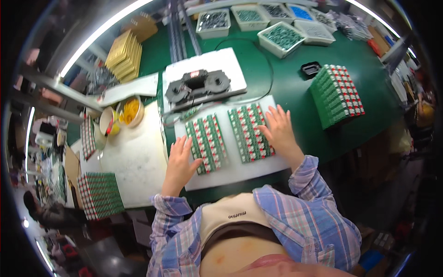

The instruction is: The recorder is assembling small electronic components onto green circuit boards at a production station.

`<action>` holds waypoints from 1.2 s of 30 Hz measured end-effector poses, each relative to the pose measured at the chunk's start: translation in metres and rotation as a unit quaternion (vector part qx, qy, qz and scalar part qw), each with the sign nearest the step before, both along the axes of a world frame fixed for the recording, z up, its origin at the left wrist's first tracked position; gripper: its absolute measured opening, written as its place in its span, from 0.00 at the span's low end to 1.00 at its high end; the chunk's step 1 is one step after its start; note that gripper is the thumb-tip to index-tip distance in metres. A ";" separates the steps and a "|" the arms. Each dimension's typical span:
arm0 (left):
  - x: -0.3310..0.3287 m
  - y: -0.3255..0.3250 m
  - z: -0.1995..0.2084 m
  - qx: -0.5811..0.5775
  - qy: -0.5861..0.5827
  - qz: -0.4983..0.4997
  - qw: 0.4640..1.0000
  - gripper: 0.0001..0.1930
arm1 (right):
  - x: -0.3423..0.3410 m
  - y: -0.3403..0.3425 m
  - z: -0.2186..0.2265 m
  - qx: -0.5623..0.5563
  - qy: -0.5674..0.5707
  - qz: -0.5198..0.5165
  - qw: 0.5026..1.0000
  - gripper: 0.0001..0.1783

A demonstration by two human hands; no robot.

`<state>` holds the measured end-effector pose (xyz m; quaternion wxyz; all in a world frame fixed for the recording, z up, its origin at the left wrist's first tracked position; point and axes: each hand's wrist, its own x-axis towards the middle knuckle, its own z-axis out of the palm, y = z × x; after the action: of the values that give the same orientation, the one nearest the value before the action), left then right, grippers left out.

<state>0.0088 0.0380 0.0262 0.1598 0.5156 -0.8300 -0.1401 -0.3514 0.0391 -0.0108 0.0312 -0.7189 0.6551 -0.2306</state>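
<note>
Two green circuit board panels with rows of white and red parts lie side by side on a white sheet (pixel 217 181) in front of me. My left hand (pixel 179 162) rests at the outer edge of the left circuit board panel (pixel 207 142), fingers stretched and thumb apart near its lower corner. At the far right side of the right circuit board panel (pixel 250 134) is my right hand (pixel 280 133), fingers spread and its thumb over the panel's edge. Neither hand is closed round anything. Behind the panels sits a dark grey device with two round knobs (pixel 197 85) on a white board (pixel 228 60).
A stack of similar panels (pixel 337 97) stands on the right, beside a small black tray (pixel 310 69). Another stack (pixel 100 195) is at the lower left. Parts bins (pixel 282 39) line the back. Bowls (pixel 132 111), one with yellow items, stand left. A cable (pixel 271 69) crosses the green table.
</note>
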 end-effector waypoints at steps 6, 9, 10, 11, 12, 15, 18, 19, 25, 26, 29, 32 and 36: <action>-0.020 0.028 -0.006 0.042 0.073 -0.006 0.996 0.40 | 0.007 0.014 -0.008 -0.050 -0.008 -0.007 0.999 0.25; -0.021 0.028 -0.011 0.009 0.053 0.005 0.999 0.40 | 0.016 0.018 0.007 0.030 -0.263 -0.003 0.964 0.25; -0.021 0.028 -0.012 -0.010 0.042 0.005 0.999 0.40 | 0.020 0.020 0.015 0.067 -0.384 -0.009 0.921 0.26; -0.021 0.031 -0.012 -0.030 0.031 0.004 0.999 0.40 | 0.023 0.021 0.023 0.104 -0.497 -0.014 0.861 0.26; -0.024 0.032 -0.009 -0.031 0.031 0.007 0.999 0.40 | 0.026 0.020 0.030 0.106 -0.497 -0.012 0.861 0.26; -0.033 0.038 0.010 0.145 0.204 -0.007 0.968 0.37 | 0.044 0.023 0.054 0.101 -0.656 -0.041 0.747 0.28; -0.038 0.047 0.004 0.243 0.345 0.025 0.906 0.34 | 0.071 0.024 0.060 0.119 -0.738 -0.024 0.664 0.31; -0.040 0.048 0.002 0.281 0.427 0.057 0.857 0.32 | 0.084 0.024 0.062 0.120 -0.737 -0.025 0.665 0.31; -0.022 0.046 -0.006 0.316 0.523 0.152 0.777 0.26 | 0.114 0.013 0.026 0.179 -0.694 0.024 0.696 0.30; -0.018 0.045 -0.007 0.307 0.504 0.162 0.791 0.25 | 0.113 0.010 0.018 0.192 -0.667 0.033 0.719 0.30; -0.005 0.038 -0.015 0.297 0.471 0.175 0.812 0.26 | 0.116 0.003 0.015 0.188 -0.583 0.053 0.788 0.29; 0.000 0.034 -0.022 0.287 0.438 0.183 0.832 0.27 | 0.115 -0.001 0.015 0.180 -0.491 0.076 0.849 0.28; 0.000 0.030 -0.024 0.262 0.398 0.181 0.861 0.26 | 0.112 -0.003 0.014 0.191 -0.428 0.092 0.878 0.29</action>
<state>0.0088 0.0679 0.0021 0.3582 0.5797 -0.5210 -0.5140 -0.2392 0.0363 0.0028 0.4665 -0.5868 0.5403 -0.3822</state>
